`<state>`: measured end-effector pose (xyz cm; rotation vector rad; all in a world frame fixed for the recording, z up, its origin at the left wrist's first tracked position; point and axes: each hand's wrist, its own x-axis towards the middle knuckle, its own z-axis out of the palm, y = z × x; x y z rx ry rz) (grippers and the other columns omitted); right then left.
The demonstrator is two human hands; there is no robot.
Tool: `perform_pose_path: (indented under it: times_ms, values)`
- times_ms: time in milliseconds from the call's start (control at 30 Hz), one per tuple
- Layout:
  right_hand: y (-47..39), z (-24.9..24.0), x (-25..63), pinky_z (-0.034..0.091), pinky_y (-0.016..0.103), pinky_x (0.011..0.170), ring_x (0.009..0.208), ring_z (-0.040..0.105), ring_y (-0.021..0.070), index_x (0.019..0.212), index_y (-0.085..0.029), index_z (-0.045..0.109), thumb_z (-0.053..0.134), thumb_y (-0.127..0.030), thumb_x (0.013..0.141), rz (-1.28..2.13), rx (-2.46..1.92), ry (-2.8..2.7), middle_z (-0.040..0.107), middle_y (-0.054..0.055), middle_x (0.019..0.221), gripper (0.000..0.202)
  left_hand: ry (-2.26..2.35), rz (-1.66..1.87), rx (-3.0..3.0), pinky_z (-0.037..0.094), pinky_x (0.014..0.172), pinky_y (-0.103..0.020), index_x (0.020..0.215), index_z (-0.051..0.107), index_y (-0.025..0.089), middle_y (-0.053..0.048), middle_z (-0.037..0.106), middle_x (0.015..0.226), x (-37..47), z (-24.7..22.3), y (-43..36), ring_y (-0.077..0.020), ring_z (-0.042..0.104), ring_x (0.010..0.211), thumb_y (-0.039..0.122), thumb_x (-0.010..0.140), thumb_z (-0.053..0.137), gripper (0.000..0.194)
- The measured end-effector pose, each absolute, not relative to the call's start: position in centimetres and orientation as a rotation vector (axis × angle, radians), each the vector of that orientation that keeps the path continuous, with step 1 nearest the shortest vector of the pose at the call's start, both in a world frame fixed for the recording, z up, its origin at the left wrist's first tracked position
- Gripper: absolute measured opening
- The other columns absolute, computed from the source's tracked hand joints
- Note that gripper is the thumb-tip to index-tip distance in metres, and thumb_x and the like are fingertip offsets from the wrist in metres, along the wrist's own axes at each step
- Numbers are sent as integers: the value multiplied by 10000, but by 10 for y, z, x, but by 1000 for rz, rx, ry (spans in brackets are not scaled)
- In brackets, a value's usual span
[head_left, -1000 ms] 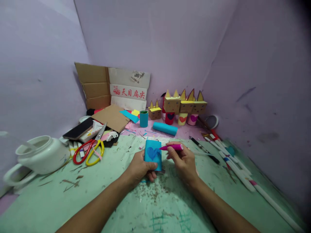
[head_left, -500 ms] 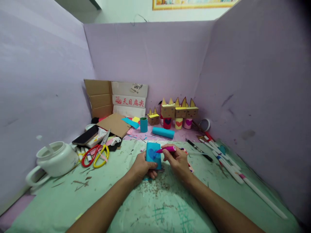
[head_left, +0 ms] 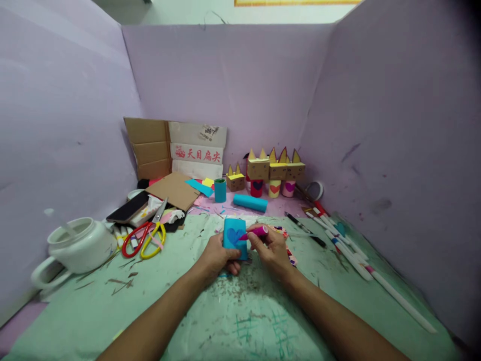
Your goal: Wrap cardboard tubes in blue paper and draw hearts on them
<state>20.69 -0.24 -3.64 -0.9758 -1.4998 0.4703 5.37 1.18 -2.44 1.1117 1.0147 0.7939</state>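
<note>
My left hand (head_left: 220, 255) is closed round a blue paper tube (head_left: 230, 251), its thumb pressed on the lower front. A darker blue heart (head_left: 234, 236) shows on the tube's face. Between the fingers of my right hand (head_left: 271, 249) is a magenta marker (head_left: 259, 231), its tip at the heart's right side. Behind my hands, one blue tube (head_left: 220, 191) stands upright and a longer blue roll (head_left: 250, 203) lies on its side. Small patterned pieces (head_left: 292, 258) lie partly hidden behind my right hand.
Cardboard cat-eared figures (head_left: 259, 170) stand at the back. To the left are scissors (head_left: 140, 240), a white teapot (head_left: 80, 245), a phone (head_left: 128, 206) and cardboard (head_left: 176, 190). Several white markers (head_left: 349, 258) and a black pen (head_left: 305, 229) lie right. Lilac panels (head_left: 225, 70) enclose three sides.
The marker tip has shifted slightly down and left over the heart, while the heart looks more evenly filled with colour. The whole view has moved a little.
</note>
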Motion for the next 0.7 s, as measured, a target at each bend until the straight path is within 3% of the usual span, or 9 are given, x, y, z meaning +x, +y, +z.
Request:
perform_pose_path:
  times_ms: [500,700]
  values:
    - [-3,-42,206,512,292,623,674,650,177,847,-190,674,606,-259,842,406,-976,-1631,701,45,775,97,1046,803,1101,415,322,-208,881,528,126,7,604,413,54,-25,11,-140,535,319,152,562,632,336]
    - [-4,-43,206,505,286,594,628,633,165,839,-188,671,596,-250,843,419,-1009,-1634,693,38,739,98,1069,787,1089,417,317,-203,891,532,124,15,602,420,55,-21,12,-136,538,326,141,549,632,357]
